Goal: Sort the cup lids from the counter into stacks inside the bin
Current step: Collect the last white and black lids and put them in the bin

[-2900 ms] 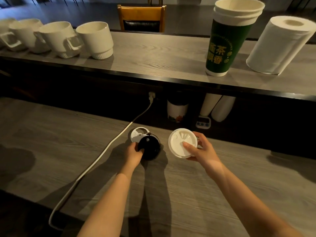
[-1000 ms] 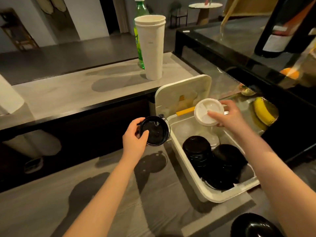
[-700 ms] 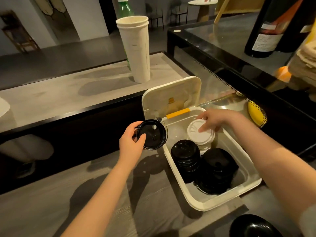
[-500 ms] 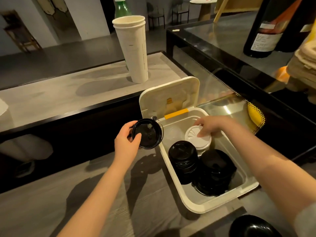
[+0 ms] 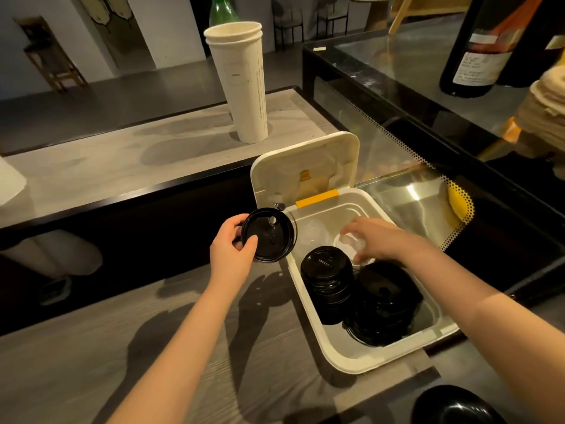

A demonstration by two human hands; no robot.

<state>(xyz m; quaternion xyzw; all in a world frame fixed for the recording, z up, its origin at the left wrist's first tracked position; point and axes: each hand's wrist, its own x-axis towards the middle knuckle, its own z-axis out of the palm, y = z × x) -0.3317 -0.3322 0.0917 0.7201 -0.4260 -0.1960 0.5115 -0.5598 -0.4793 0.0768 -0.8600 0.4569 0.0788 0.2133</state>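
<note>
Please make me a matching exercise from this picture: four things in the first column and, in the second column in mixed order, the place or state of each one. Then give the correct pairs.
Column 1
1. single black lid
2. white lid
3. stacked paper cups
4. bin cover

Column 2
A. stands on the raised counter
B. held by the right hand, inside the bin
C. flipped open, standing upright
D. held by the left hand, not yet in the bin

Pairs: 1-D, 2-B, 3-A, 4-C
</note>
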